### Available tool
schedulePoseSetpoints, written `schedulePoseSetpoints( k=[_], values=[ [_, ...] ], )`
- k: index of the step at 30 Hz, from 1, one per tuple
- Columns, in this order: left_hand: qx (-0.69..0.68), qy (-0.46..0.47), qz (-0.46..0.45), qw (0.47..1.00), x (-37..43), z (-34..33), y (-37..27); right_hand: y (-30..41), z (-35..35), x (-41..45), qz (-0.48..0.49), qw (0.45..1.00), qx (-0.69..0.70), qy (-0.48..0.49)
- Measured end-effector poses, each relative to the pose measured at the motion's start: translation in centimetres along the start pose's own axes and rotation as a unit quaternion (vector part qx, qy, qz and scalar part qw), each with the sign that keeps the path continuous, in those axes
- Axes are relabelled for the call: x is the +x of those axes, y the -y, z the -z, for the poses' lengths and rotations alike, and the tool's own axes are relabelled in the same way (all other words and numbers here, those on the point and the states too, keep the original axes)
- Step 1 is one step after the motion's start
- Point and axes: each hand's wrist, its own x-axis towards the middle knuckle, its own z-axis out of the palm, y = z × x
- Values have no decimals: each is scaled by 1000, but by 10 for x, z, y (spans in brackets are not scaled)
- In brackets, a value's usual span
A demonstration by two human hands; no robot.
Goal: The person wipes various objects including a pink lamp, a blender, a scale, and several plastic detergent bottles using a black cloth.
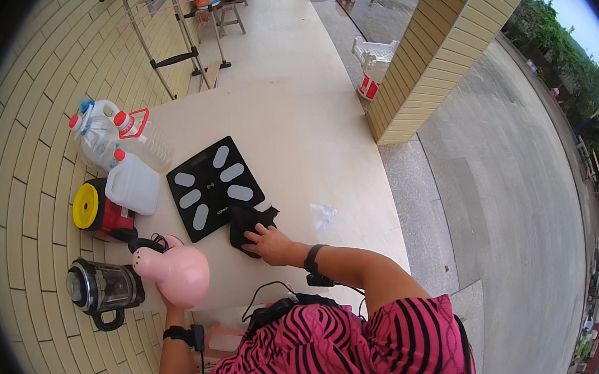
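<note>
My right hand (pixel 269 244) rests with its fingers spread on a bunched black cloth or bag (pixel 245 228), which touches the lower corner of a black body scale (pixel 212 189). The scale has several grey oval pads and lies flat on the pale surface. My left hand (pixel 168 302) is mostly hidden behind the head of a pink desk lamp (pixel 183 276); whether its fingers grip the lamp cannot be seen. A coiled black cord (pixel 160 241) shows by the lamp's base.
Left, along the tiled wall, stand clear plastic bottles (pixel 147 142), a white jug (pixel 135 184), a red and black appliance with a yellow disc (pixel 86 206) and a blender jug (pixel 111 285). Clear plastic film (pixel 322 216) lies right of the scale. A tiled pillar (pixel 431 53) rises beyond.
</note>
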Motion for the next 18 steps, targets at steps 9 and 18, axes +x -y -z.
schedulePoseSetpoints(
  k=[9, 18],
  values=[
    [-139, 20, -35, 989, 1, 12, -5, -26, 20, -15, -262, 965, 11, -18],
    [27, 39, -76, 996, -131, 5, -8, 81, -5, -67, -154, 984, 64, 58]
  ],
)
